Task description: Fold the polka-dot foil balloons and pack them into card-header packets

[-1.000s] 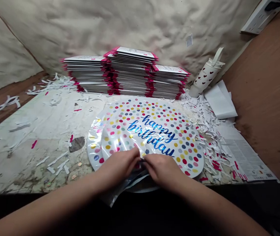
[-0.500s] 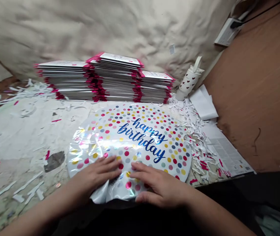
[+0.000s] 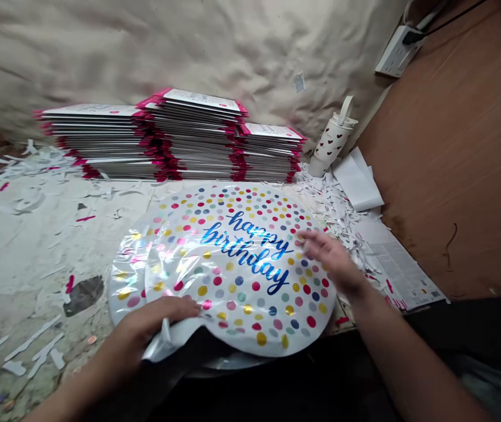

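Observation:
A flat, round foil balloon (image 3: 233, 275), white with coloured dots and blue "happy birthday" lettering, lies in front of me. Another shiny round edge shows beneath it at the left and bottom. My left hand (image 3: 162, 313) rests on its lower left part, fingers stretched over the foil, beside a crumpled, turned-up bit of the edge. The thumb is hard to make out. Over the right side of the balloon hovers my right hand (image 3: 334, 258), open, slightly blurred, with its fingers stretched toward the lettering.
Behind the balloon stand three stacks of pink-edged white packets (image 3: 197, 135). A heart-patterned tumbler (image 3: 332, 140) is to their right, near paper scraps (image 3: 321, 190) and white sheets (image 3: 358, 179). A power strip (image 3: 398, 53) hangs by the brown board (image 3: 453, 164).
My right hand has lifted from the lower middle of the balloon and moved up to the right. The left hand has shifted slightly down and left. The lower foil edge now lies smoother.

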`<move>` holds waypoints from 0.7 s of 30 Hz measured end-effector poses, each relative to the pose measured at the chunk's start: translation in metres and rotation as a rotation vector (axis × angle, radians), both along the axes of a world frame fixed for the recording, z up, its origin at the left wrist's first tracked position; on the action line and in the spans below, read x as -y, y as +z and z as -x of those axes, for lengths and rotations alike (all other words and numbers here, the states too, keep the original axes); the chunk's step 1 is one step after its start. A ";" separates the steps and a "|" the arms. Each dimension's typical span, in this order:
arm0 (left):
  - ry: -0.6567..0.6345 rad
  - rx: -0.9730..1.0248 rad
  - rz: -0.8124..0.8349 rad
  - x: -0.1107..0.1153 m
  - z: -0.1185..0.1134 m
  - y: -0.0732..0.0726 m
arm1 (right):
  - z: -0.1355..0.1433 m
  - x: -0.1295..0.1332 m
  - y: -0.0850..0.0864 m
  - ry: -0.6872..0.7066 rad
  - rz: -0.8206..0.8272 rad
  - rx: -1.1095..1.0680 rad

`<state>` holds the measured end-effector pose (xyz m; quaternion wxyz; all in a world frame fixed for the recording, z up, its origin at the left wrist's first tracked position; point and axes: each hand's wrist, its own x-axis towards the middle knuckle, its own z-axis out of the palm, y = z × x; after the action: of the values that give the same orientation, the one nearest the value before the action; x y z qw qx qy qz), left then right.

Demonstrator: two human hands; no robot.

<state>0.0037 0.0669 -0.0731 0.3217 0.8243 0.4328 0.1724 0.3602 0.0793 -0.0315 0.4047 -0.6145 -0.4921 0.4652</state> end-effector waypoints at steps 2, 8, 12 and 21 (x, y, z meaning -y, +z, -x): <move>0.102 0.002 0.070 -0.003 -0.012 0.015 | 0.045 0.034 -0.001 0.405 -0.042 0.162; 0.099 0.017 -0.017 0.001 0.001 0.016 | 0.050 0.068 -0.039 0.348 -0.355 0.931; -0.012 -0.059 -0.093 0.007 0.021 -0.005 | -0.008 0.058 -0.048 0.135 -0.207 1.216; -0.263 -0.437 -0.249 -0.013 0.035 0.004 | -0.043 0.038 -0.053 0.522 -0.384 0.857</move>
<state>-0.0308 0.0804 -0.0692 0.1367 0.9241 0.3568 -0.0008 0.4031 0.0412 -0.0843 0.1437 -0.5217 -0.8256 0.1596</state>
